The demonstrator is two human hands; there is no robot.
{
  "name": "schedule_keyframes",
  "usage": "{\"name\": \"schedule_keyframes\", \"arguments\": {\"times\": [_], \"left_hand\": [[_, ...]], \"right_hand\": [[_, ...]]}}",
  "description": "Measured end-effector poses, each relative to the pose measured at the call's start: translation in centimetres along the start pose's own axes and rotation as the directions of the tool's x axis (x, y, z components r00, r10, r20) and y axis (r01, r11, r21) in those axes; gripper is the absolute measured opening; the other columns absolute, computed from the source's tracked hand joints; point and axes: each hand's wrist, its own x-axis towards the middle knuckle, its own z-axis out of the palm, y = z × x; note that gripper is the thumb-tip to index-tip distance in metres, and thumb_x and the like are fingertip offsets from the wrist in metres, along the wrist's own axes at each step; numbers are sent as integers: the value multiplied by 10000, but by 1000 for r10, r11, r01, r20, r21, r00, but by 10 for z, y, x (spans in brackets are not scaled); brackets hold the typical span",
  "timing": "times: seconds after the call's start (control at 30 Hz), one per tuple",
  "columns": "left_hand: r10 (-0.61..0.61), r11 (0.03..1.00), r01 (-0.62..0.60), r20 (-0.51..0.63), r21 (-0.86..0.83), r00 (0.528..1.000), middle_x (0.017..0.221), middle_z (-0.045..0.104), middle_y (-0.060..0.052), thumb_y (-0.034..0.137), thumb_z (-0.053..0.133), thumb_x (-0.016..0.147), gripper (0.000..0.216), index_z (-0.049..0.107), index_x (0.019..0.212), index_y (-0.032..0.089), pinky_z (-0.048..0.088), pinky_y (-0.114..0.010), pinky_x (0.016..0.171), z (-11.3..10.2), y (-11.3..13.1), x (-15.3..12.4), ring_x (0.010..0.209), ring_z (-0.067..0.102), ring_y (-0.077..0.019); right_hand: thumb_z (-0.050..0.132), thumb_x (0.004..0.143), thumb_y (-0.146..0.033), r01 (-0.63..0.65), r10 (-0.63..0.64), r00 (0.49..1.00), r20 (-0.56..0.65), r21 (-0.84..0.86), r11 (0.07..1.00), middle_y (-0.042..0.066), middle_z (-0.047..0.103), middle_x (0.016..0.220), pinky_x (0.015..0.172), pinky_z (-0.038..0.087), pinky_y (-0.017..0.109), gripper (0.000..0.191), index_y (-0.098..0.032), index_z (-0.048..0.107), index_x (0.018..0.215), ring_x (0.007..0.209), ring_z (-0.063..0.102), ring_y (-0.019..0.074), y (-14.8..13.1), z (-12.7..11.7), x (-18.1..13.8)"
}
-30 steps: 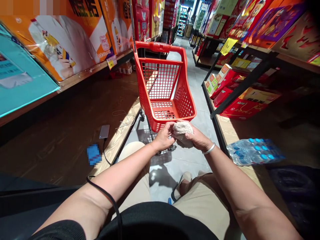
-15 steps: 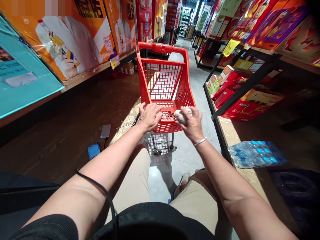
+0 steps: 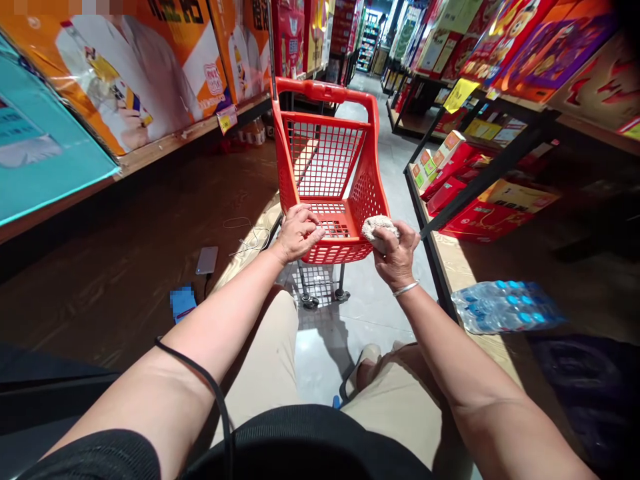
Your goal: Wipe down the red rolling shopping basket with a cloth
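A red plastic shopping cart (image 3: pixel 333 252) stands in front of me, its lattice basket facing me and its handle on the far side. My left hand (image 3: pixel 299 233) grips the basket's near left corner, fingers bent over the rim. In my right hand (image 3: pixel 397 253) is a crumpled whitish cloth (image 3: pixel 377 228), pinched between thumb and fingers at the basket's near right corner. Whether the cloth touches the plastic there, I cannot tell. A silvery bangle circles my right wrist.
Orange cartons (image 3: pixel 165 80) and a turquoise box (image 3: pixel 45 147) line the left shelf. Below lie a phone (image 3: pixel 207 260) and a thin cable. To the right, a pack of water bottles (image 3: pixel 505 307) and red gift boxes (image 3: pixel 493 217) sit on low shelving. The aisle floor (image 3: pixel 373 87) runs ahead.
My right hand has moved right and slightly down with the cloth, to the outside of the basket's corner. My left hand stays at the left corner. The view has shifted slightly.
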Motion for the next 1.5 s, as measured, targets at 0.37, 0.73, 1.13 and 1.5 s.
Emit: {"name": "schedule_keyframes", "arguments": {"times": [0.37, 0.73, 1.13, 1.5], "left_hand": [[3, 996, -7, 47, 86, 999, 1150, 692, -73, 445, 709, 864, 243, 774, 784, 225, 290, -566, 1142, -8, 2, -5, 1378, 411, -339], [116, 959, -148, 143, 241, 983, 1199, 723, -77, 198, 536, 895, 375, 687, 1238, 220, 340, -507, 1115, 0, 45, 0, 1226, 595, -274], [-40, 916, -66, 254, 396, 966, 1215, 688, -97, 269, 531, 915, 373, 622, 1274, 225, 411, -471, 946, 7, 49, -2, 1111, 590, -302], [-10, 939, -74, 243, 336, 970, 1183, 698, -92, 212, 542, 787, 471, 611, 1253, 220, 378, -485, 947, 3, 40, -2, 1082, 600, -309]], "right_hand": [[678, 909, -182, 410, -387, 834, 394, 28, 912, 20, 566, 1268, 1023, 457, 424, 225, -337, 726, 1066, 1175, 418, 229, -18, 64, -93], [651, 938, -198, 235, -215, 954, 208, -79, 969, 46, 518, 1278, 1116, 429, 463, 347, -424, 695, 1198, 1294, 365, 244, -3, 42, -52], [646, 946, -212, 300, -292, 934, 205, -7, 954, 37, 555, 1251, 1082, 449, 420, 258, -367, 715, 1140, 1233, 389, 237, 2, 36, -47], [613, 939, -157, 343, -334, 824, 458, 66, 937, 27, 599, 1217, 939, 493, 356, 232, -324, 735, 1044, 1127, 446, 211, -6, 59, -79]]}}
